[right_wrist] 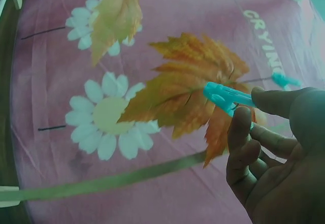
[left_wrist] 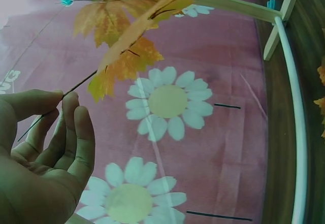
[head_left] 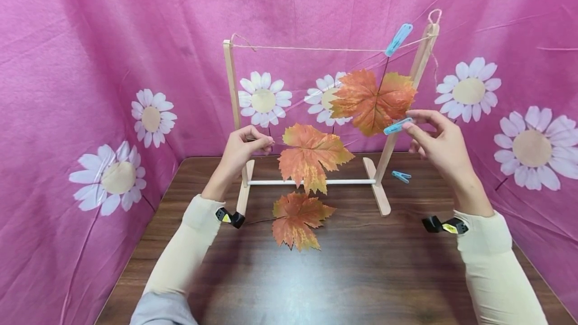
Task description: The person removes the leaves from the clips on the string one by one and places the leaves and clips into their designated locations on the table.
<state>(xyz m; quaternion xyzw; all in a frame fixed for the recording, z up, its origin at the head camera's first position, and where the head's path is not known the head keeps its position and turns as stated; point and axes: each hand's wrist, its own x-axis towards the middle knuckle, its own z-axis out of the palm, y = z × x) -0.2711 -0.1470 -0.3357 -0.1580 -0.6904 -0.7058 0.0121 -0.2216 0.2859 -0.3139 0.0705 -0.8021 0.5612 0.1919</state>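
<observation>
"Now, log the grips first. Full or bare?"

"Both full. In left hand, at centre left of the frame: dark stem of an orange leaf, pinched narrowly between fingertips. In right hand, at centre right: blue clothespin, pinched by one end."

"Which way from left grip to leaf?"

"Rightward, toward mid-frame in the head view. In the left wrist view, along a stem slanting from lower left to upper right, with a bare tail poking out past the fingers."

"And the clothespin's long axis?"

"Slightly tilted in the head view: lower at the free left end, higher at the pinched right end. Pointing left, toward the held leaf. Cannot tell whether parted at the mouth."

"Relation to underline?"

"Stem left, clothespin right, held leaf between; string above both hands in the frame. Nearer the hanging leaf at upper right: right hand, just beside its lower edge. Touching or merely in front: cannot tell."

"Anything else for the page?"

"On the table: third leaf at lower centre, spare peg at right."
</observation>
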